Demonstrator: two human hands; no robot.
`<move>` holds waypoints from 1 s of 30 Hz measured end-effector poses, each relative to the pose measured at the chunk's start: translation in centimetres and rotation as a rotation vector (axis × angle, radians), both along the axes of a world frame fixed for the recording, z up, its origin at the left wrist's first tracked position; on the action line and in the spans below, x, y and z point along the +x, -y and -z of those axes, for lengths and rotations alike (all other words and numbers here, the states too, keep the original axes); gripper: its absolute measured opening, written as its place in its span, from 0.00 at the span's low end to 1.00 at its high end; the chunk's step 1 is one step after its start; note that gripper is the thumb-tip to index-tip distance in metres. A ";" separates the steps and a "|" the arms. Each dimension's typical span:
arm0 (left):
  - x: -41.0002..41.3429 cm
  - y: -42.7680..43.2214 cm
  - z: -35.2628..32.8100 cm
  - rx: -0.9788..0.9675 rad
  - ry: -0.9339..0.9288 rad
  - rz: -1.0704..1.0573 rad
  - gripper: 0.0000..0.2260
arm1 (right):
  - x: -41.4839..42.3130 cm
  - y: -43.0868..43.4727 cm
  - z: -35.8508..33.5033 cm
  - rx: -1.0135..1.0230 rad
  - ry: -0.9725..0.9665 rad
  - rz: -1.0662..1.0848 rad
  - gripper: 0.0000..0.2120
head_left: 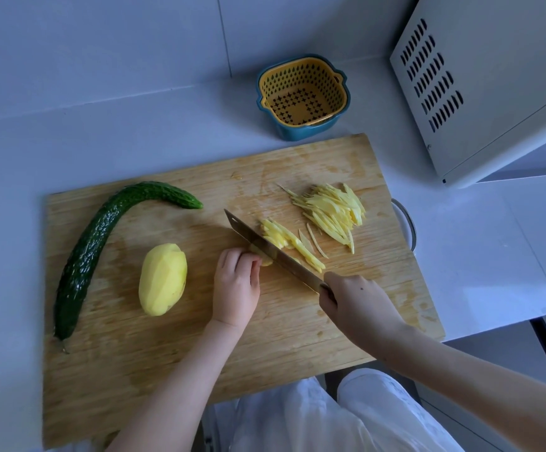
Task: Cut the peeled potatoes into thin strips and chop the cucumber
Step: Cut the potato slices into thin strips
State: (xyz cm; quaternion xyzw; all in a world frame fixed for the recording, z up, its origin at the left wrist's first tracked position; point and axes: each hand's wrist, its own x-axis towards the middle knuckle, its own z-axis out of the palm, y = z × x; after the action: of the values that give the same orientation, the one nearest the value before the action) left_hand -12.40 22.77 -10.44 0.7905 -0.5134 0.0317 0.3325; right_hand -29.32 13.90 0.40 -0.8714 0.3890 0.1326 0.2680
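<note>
On the wooden cutting board (173, 350), my left hand (236, 285) holds down a small stack of potato slices (266, 260) with curled fingers. My right hand (356, 305) grips the handle of a knife (271, 252), whose blade rests against the slices just right of my left fingertips. Freshly cut strips (292, 244) lie right of the blade, and a larger pile of thin strips (333, 212) sits further right. A whole peeled potato (163, 279) lies left of my left hand. A long curved cucumber (102, 243) lies uncut along the board's left side.
A yellow strainer basket in a blue bowl (302, 96) stands on the counter behind the board. A white microwave (483, 83) fills the right rear. A glass rim (407, 223) peeks out past the board's right edge. The board overhangs the counter's front edge above my lap.
</note>
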 end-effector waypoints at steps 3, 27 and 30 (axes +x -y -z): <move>0.0 0.0 -0.2 -0.009 -0.001 0.006 0.03 | -0.2 -0.1 0.0 -0.002 0.027 0.008 0.11; 0.2 -0.5 0.0 -0.009 -0.031 0.001 0.04 | -0.4 -0.9 -0.3 0.008 -0.023 -0.010 0.12; 0.2 -0.5 0.0 -0.025 -0.013 -0.004 0.04 | -0.3 -0.9 -0.3 0.001 0.005 -0.004 0.12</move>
State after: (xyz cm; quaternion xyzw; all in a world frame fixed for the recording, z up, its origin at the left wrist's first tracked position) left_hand -12.20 23.27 -10.44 0.7874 -0.5092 0.0337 0.3457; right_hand -29.66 14.83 0.70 -0.8724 0.3864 0.1312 0.2689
